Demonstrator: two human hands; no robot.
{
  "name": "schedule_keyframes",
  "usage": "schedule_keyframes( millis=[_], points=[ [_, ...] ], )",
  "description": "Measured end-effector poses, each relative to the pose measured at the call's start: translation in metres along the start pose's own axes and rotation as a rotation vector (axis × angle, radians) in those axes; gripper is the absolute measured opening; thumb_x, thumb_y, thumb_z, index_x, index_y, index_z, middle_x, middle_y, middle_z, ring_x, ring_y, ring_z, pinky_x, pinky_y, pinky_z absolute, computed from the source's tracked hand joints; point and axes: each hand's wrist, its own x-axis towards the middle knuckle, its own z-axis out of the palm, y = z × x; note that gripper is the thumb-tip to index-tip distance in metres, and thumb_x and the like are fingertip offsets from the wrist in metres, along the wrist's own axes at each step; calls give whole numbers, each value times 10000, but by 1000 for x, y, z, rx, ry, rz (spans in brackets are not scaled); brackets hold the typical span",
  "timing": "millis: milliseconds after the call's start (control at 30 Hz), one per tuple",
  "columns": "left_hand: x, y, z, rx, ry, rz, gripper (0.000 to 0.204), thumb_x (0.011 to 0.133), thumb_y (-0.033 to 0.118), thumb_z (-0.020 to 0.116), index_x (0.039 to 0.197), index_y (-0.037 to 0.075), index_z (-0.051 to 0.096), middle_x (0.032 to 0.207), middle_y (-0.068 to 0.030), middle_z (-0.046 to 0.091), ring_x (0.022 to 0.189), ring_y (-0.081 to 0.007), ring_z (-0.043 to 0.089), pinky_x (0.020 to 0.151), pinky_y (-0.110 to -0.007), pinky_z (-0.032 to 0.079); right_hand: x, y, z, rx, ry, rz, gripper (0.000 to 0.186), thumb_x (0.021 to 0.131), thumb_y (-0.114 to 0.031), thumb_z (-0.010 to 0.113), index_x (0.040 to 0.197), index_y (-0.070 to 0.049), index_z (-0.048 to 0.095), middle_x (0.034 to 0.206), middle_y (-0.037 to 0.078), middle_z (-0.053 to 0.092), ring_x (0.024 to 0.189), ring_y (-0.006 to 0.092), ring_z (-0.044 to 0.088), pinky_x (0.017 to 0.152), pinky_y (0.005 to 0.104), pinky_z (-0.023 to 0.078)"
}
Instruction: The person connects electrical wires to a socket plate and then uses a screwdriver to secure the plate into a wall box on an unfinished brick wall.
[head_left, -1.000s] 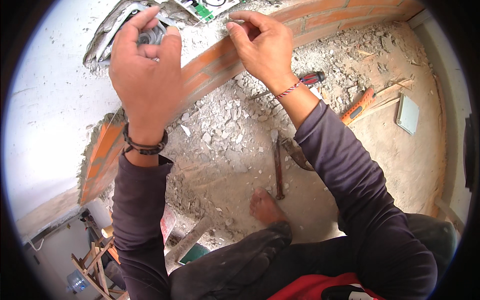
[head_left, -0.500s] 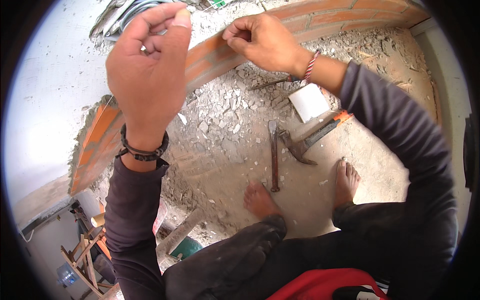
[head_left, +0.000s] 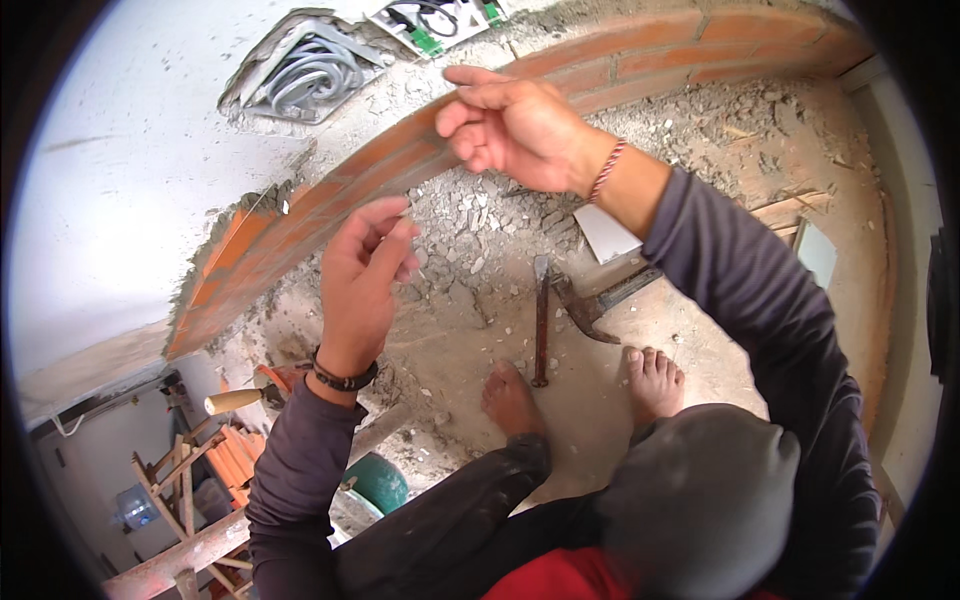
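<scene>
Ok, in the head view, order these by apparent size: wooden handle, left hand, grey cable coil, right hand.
1. Right hand and left hand: too alike to rank.
2. Grey cable coil.
3. Wooden handle, clearly smallest.
Nearness to the camera may enlarge the hands.

Rough, matt brick wall.

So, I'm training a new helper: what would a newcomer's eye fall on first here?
Probably the left hand and right hand, raised near the middle. Next, the grey cables coiled in a wall hole, upper left. Then the chisel and hammer on the floor by the bare feet.
</scene>
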Motion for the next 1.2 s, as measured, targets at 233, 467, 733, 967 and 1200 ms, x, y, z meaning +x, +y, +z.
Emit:
schedule_keyframes(
  millis=[233,467,733,967,1200],
  points=[
    [-24,3,-7,103,91,-160,289,993,130,590,1273,58,591,969,-15,649,742,-63,566,662,-216,456,25,24,-3,428,-137,-166,621,1042,-144,422,1590,-99,133,925,83,672,744,184,611,668,342,490],
    [-40,-8,11,90,97,-210,285,997,125,587,1272,54,587,991,-22,663,760,-72,575,668,-219,453,28,28,-1,507,-134,-184,642,1037,-131,419,1590,-68,99,906,72,653,734,169,597,672,345,490],
    [-37,-15,33,75,76,-181,302,997,116,592,1287,39,564,994,-24,658,779,-76,569,673,-226,454,30,26,5,364,-7,-239,565,1022,-141,468,1543,-23,281,907,103,648,661,152,595,591,318,499],
    [-33,-16,33,113,91,-143,299,1000,123,590,1284,32,564,1001,-36,656,775,-77,569,674,-226,451,41,26,14,327,160,-303,444,997,-137,552,1391,52,475,824,89,643,609,129,580,534,284,476],
    [-8,1,26,184,148,-7,302,1003,127,594,1284,21,568,1010,-46,657,775,-79,581,680,-226,459,47,27,23,338,282,-332,428,961,-129,609,1336,63,530,742,72,624,556,119,549,483,284,453]
  ],
)
